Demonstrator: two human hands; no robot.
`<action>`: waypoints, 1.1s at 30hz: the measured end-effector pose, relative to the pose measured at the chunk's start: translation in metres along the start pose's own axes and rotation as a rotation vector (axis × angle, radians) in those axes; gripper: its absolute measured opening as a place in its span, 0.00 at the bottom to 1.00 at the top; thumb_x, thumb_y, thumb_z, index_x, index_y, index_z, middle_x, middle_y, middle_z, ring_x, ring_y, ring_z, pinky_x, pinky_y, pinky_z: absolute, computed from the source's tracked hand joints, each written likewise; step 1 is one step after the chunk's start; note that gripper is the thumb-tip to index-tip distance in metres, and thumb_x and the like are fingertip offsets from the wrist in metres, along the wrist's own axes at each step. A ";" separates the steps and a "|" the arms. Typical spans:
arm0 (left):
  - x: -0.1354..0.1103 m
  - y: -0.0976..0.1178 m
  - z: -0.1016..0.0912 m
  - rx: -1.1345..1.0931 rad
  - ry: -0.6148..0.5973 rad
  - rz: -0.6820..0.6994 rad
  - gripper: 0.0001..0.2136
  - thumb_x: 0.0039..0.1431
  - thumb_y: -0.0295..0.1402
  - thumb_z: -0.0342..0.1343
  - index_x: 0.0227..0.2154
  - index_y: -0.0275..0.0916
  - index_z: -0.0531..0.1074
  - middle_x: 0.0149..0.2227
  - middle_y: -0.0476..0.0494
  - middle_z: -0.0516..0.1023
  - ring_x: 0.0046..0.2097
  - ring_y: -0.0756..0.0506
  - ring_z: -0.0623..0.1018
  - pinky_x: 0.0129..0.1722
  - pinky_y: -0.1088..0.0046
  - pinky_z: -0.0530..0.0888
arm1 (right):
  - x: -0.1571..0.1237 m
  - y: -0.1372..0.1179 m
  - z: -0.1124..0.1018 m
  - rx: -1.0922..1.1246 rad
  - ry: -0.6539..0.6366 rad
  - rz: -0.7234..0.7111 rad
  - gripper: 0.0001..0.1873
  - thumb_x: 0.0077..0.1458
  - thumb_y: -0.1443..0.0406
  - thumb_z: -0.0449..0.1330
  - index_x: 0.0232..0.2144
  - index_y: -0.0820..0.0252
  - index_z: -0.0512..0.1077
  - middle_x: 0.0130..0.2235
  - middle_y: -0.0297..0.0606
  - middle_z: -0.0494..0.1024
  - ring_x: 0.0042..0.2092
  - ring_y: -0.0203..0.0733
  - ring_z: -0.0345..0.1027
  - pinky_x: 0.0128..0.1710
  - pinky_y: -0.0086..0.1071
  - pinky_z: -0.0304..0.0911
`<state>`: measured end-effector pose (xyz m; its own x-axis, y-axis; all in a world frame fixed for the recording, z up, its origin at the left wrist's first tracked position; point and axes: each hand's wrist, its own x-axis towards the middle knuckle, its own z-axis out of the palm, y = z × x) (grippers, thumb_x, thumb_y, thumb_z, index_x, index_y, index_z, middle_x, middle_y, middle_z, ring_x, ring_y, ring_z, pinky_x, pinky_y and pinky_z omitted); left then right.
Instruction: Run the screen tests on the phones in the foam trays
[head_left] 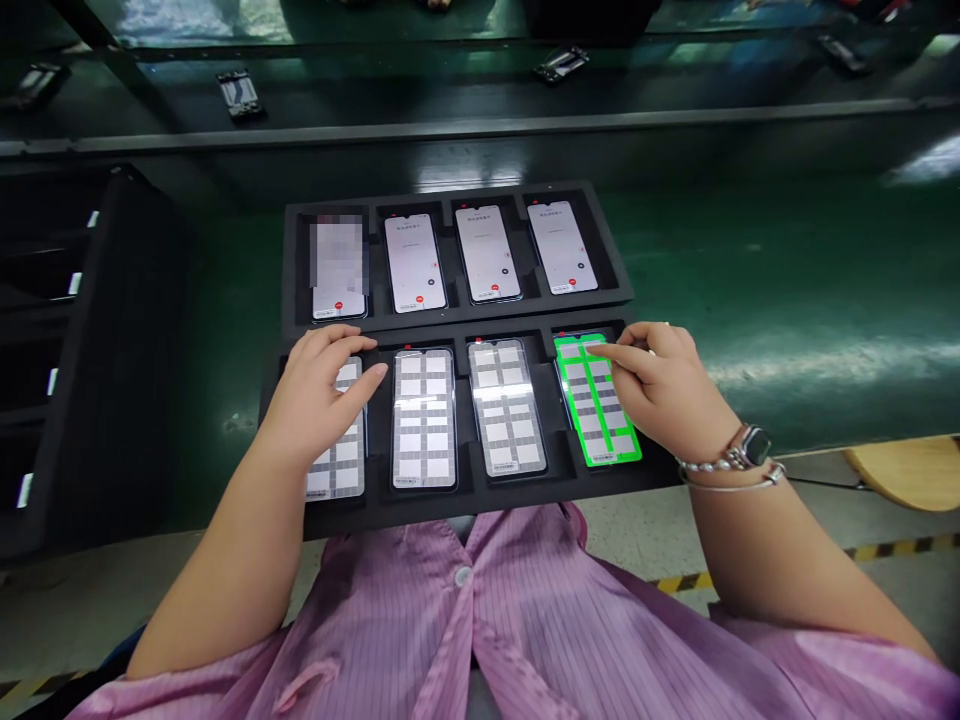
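— Left hand [319, 395]?
— Open, palm down, flat on a grey-grid phone [337, 465], far-left slot, front row of the black foam tray [480, 507]. No grip.
— Right hand [660, 385]?
— Open, forefinger out, fingertip [592, 348] on a green-grid phone [607, 440], far-right slot, same row. No grip.
— Back row of the tray?
— Four phones [487, 255], white screens lit.

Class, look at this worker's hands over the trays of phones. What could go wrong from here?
The right hand has a finger on a green-lit phone, so a stray touch might register wrongly. The left hand lies over another phone and might knock it in the foam tray. The wristwatch and bracelets sit near the screens and might scratch one.
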<state>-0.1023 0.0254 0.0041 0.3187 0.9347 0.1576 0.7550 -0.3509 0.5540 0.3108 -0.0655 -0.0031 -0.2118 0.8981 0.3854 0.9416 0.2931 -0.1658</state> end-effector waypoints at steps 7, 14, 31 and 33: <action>0.001 0.003 -0.001 0.000 -0.005 0.004 0.20 0.67 0.49 0.54 0.51 0.43 0.80 0.60 0.37 0.76 0.66 0.30 0.72 0.67 0.43 0.69 | -0.028 -0.032 -0.006 -0.025 -0.044 -0.037 0.18 0.68 0.70 0.55 0.53 0.57 0.81 0.49 0.49 0.72 0.51 0.54 0.67 0.51 0.50 0.68; 0.001 0.003 -0.002 0.010 -0.008 -0.020 0.20 0.67 0.50 0.54 0.51 0.43 0.80 0.61 0.37 0.76 0.66 0.31 0.72 0.66 0.45 0.70 | -0.033 -0.021 0.001 -0.105 -0.066 0.005 0.19 0.67 0.70 0.55 0.52 0.56 0.83 0.50 0.51 0.70 0.52 0.56 0.67 0.52 0.53 0.67; 0.002 0.003 -0.003 0.005 -0.004 -0.033 0.18 0.66 0.49 0.56 0.50 0.46 0.79 0.60 0.39 0.76 0.67 0.31 0.71 0.68 0.47 0.69 | -0.055 -0.018 -0.013 -0.106 -0.030 0.115 0.17 0.65 0.69 0.56 0.48 0.55 0.82 0.47 0.49 0.71 0.49 0.57 0.67 0.49 0.54 0.66; 0.002 0.004 -0.002 0.004 -0.006 -0.036 0.18 0.66 0.49 0.56 0.50 0.46 0.79 0.60 0.39 0.76 0.67 0.31 0.71 0.68 0.47 0.69 | -0.053 -0.024 -0.008 -0.095 -0.030 0.107 0.17 0.65 0.69 0.56 0.48 0.57 0.82 0.47 0.49 0.71 0.48 0.56 0.67 0.48 0.53 0.67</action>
<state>-0.1002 0.0263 0.0082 0.2950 0.9462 0.1329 0.7682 -0.3176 0.5559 0.3020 -0.1231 -0.0125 -0.1155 0.9324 0.3425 0.9794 0.1643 -0.1170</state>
